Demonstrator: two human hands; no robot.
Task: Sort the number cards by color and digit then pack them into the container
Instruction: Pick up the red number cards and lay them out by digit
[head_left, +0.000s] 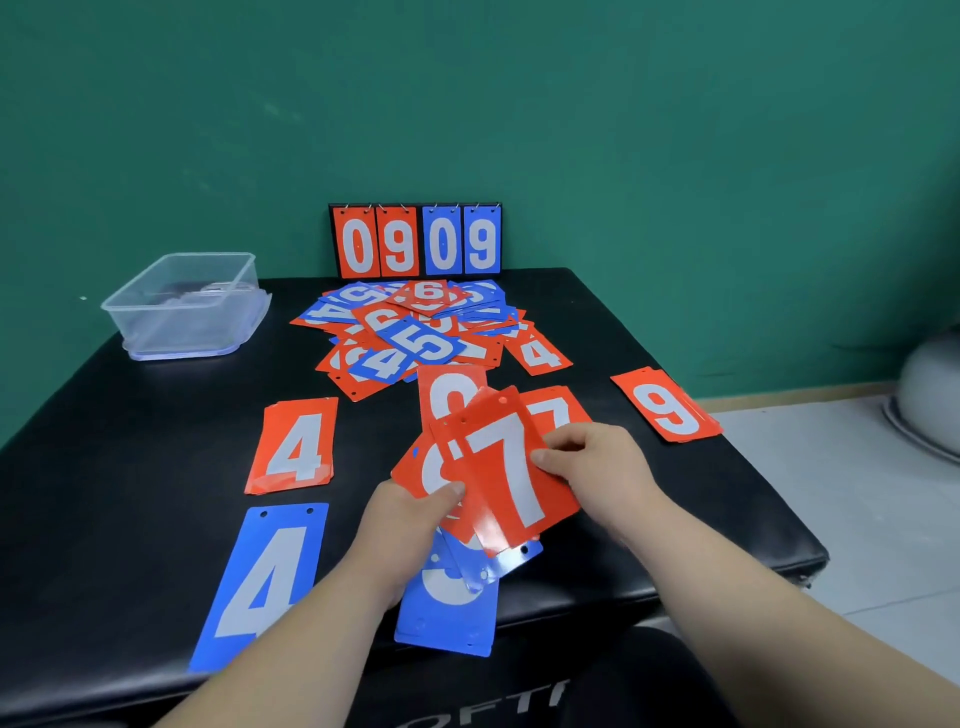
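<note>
The right hand (597, 462) is pinching the red 7 card (514, 478) by its right long edge, with the thumb on the face and the other fingers curled behind it. The left hand (410, 525) is gripping a fanned stack of cards (426, 475) from below, the thumb pressing on a red card whose digit is partly hidden; some blue cards are showing under this fan. Both hands are hovering above the near middle of the worktop (156, 441).

The important relation is this: the red 7 pile (558, 408) is lying just beyond the right hand, toward the far edge and a little to the right. Its long axis is pointing away from the person, and the held card is lying nearly the same way, only tilted a little. So I am judging that the right hand is the nearer one and needs a short push forward with almost no turning.

The unsorted heap (415, 332) is lying near the far edge, and the container (156, 322) is standing at the far left corner, well apart from the hands.
</note>
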